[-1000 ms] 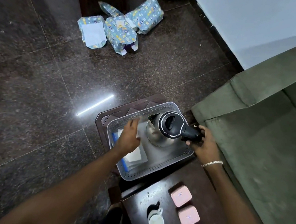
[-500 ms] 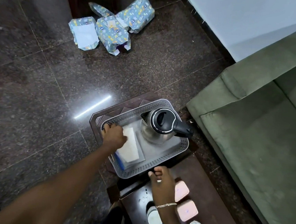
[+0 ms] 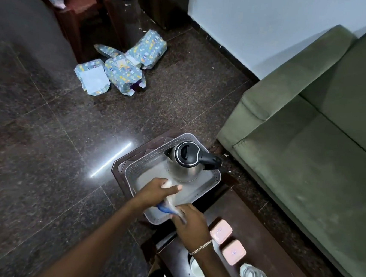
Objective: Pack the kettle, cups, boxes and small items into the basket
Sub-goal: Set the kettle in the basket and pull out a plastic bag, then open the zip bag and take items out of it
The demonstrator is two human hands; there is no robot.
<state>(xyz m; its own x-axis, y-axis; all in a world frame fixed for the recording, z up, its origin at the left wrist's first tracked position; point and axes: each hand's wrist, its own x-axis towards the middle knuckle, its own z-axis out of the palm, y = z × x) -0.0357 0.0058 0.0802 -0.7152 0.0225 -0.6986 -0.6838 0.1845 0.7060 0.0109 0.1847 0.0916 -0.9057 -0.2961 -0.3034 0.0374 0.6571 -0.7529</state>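
Both the left hand (image 3: pixel 158 189) and the right hand (image 3: pixel 188 220) are grasping a thin flat packet (image 3: pixel 169 204) in the basket (image 3: pixel 215 175), which looks light and bendable, best held by its edges.

Green sofa (image 3: pixel 313 119) at right; wrapped parcels (image 3: pixel 122 65) on dark floor (image 3: pixel 31 146) near wooden chair (image 3: pixel 78 5)

The kettle (image 3: pixel 184 167) is shiny silver with a black lid and black handle. The basket (image 3: pixel 215 177) is grey with rows of tiny holes. Two little boxes (image 3: pixel 221 231) are pink. The sofa (image 3: pixel 312 133) is green. The wrapped parcels (image 3: pixel 126 70) are blue with small yellow pictures. The floor (image 3: pixel 43 136) is dark brown and speckled.
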